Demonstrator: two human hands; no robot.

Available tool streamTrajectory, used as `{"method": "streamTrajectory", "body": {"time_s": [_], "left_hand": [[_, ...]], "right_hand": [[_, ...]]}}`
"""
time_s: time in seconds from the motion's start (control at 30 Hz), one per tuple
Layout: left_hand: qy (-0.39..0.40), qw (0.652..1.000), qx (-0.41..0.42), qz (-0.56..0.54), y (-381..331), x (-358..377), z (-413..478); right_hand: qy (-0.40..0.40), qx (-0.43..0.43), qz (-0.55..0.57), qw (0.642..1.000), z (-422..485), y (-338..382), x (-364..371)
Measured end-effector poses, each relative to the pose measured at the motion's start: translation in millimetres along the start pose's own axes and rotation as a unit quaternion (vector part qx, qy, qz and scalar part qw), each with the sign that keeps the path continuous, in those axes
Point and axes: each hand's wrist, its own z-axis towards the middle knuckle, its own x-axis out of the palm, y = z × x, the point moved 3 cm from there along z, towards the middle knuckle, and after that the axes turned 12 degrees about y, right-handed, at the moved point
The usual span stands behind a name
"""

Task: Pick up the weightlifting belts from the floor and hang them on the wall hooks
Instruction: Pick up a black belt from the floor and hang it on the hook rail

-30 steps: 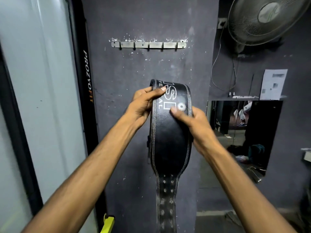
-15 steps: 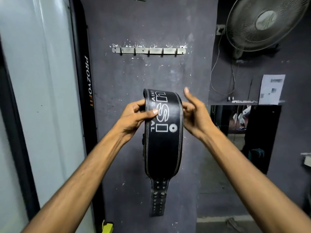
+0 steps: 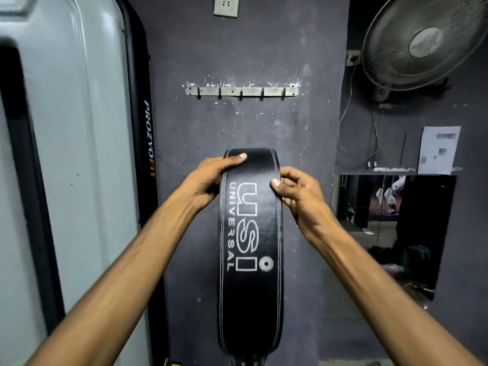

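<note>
A black leather weightlifting belt (image 3: 250, 299) with white stitching and white "USI UNIVERSAL" lettering hangs bent over in front of me, its narrow strap end running out of the frame's bottom. My left hand (image 3: 211, 180) grips its upper left edge, thumb on the front face. My right hand (image 3: 298, 191) pinches the upper right edge. Above them on the dark grey wall sits a metal hook rail (image 3: 241, 91) with several bare hooks, well apart from the belt's top.
A grey machine panel (image 3: 79, 154) with a black "PROZVOFIT" upright (image 3: 146, 143) stands at the left. A wall fan (image 3: 425, 40) hangs upper right, its cable drooping. Below it are a mirror (image 3: 390, 228) and a paper notice (image 3: 438, 150). A socket (image 3: 226, 5) sits above the rail.
The belt has slid through my hands, so more of its wide lettered part now hangs below them. My right hand has closed on the edge. The view has moved closer to the wall.
</note>
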Motion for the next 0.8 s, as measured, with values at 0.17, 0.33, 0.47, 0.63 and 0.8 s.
{"method": "streamTrajectory", "body": {"time_s": [0.17, 0.33, 0.47, 0.63, 0.8], "left_hand": [[0.013, 0.994, 0.094, 0.05, -4.7, 13.0, -3.8], [0.051, 0.985, 0.119, 0.114, -0.9, 25.3, -21.3], [0.049, 0.991, 0.078, 0.097, 4.8, 25.1, -17.2], [0.019, 1.0, 0.016, 0.005, -6.7, 25.0, 7.7], [-0.012, 0.999, 0.047, -0.014, -9.5, 27.9, 21.3]], "right_hand": [[-0.007, 0.066, 0.002, 0.998, 9.6, 20.7, -5.6], [-0.031, 0.089, 0.055, 0.994, 45.9, 45.1, -10.8], [-0.052, 0.086, 0.07, 0.992, 48.7, 44.0, -11.2], [-0.02, 0.037, 0.022, 0.999, 25.4, 33.4, -5.9], [0.017, 0.019, -0.021, 0.999, 10.8, 20.5, -16.0]]}}
